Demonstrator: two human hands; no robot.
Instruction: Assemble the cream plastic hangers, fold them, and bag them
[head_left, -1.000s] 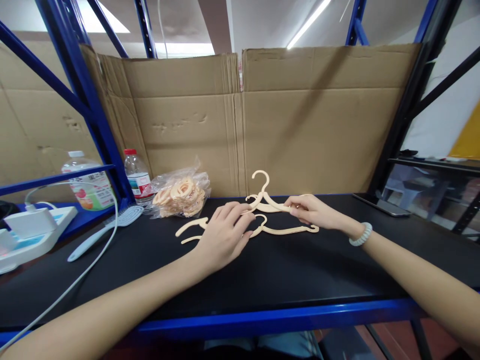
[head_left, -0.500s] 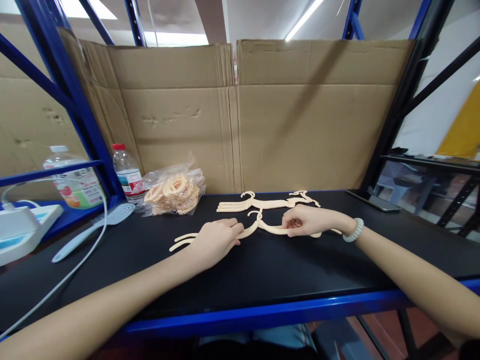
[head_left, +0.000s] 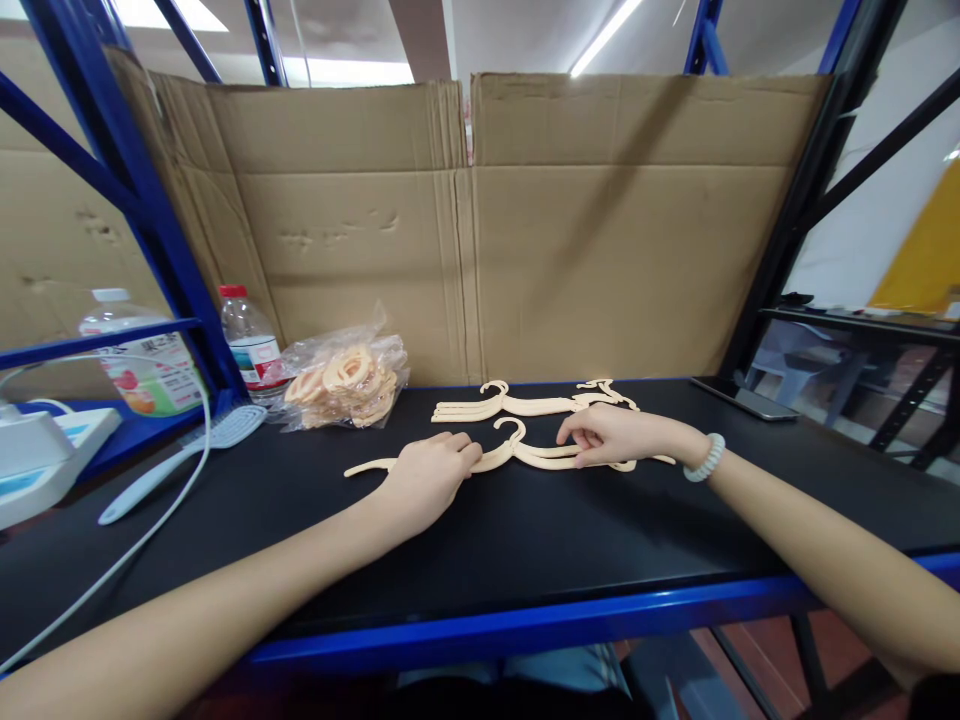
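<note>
Cream plastic clothes hangers (head_left: 541, 457) lie on the black tabletop in front of me, stacked closely with their hooks lined up, pointing away. My left hand (head_left: 433, 470) is closed over their left arm, fingers bent down around it. My right hand (head_left: 604, 437) is at the right arm, its fingers loosely curled and its thumb against the hangers; the palm covers part of them. Just behind lies another group of cream hangers (head_left: 536, 406), with their hooks to the back. How many hangers are under my hands I cannot tell.
At the back left are a clear bag of cream ring-shaped pieces (head_left: 349, 385) and a red-capped bottle (head_left: 251, 345). A pale hairbrush (head_left: 180, 462), white cable and power strip (head_left: 64, 465) are at left. A phone (head_left: 742, 398) lies at back right. Cardboard (head_left: 637, 250) walls the back.
The hangers under my hands have come together: their hooks now overlap as one and the left tips, apart before, lie together. My right fingers have loosened slightly.
</note>
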